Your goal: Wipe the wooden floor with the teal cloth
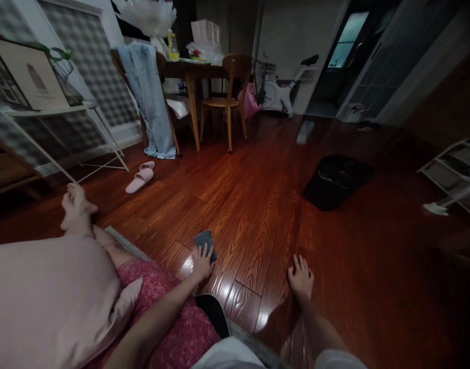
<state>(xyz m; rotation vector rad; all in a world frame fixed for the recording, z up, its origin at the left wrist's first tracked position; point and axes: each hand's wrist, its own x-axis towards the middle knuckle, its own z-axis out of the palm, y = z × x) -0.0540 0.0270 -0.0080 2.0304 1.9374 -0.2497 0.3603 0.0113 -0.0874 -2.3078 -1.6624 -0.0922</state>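
Observation:
My left hand (204,262) is left of centre, beyond the edge of the seat, with its fingers over a flat, dark blue-grey piece (203,239). It looks like a folded cloth, but its kind is not certain. Part of this piece is hidden behind the fingers. Further right, my right hand (301,277) is held out above the wooden floor, back side up. Its fingers are a little apart and nothing shows in them. A pale pink pillow (54,297) lies on the left, beside legs in dark pink patterned cloth (158,287).
A black bin (334,182) stands on the wooden floor (250,195) at the right. Pink slippers (140,178) lie near a white side table (50,109). Behind are a chair (227,102), jeans (148,97) over another chair, a dining table (192,72) and an exercise bike (281,95).

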